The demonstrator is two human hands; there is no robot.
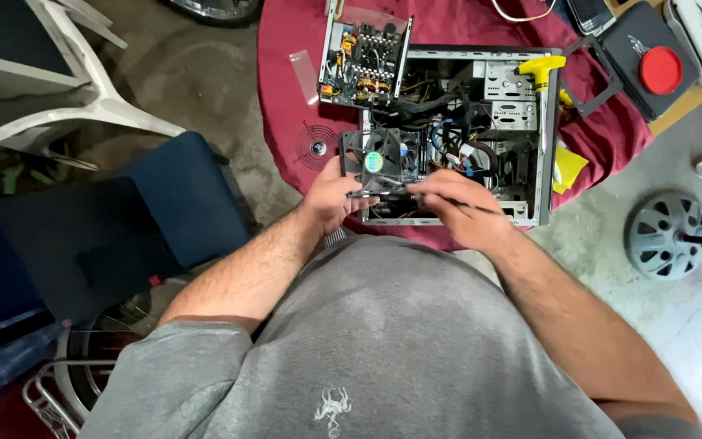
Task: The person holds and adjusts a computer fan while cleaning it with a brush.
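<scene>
The black fan (383, 162) sits at the near edge of the open PC case (542, 154), gripped at its corner by the left hand (333, 199). Right hand (461, 207) is closed round a thin tool (416, 193) touching the fan. Case lies on a red cloth (286, 97), yellow-handled screwdriver (539, 69) resting on its far side.

tablecloth (294, 32): deep maroon, plain. computer case (548, 146): bare grey metal frame, dark inside with black, blue and white cables. cooling fan (383, 161): black, with a round green-and-white hub sticker. power supply board (365, 55): green, carrying orange coils and black parts. screwdriver handle (540, 67): bright yellow. round fan grille (318, 147): thin dark wire rings. flat box (647, 57): black, with a red round disc. person's sweatshirt (383, 341): heather grey, small white emblem. chair (58, 97): white.
</scene>
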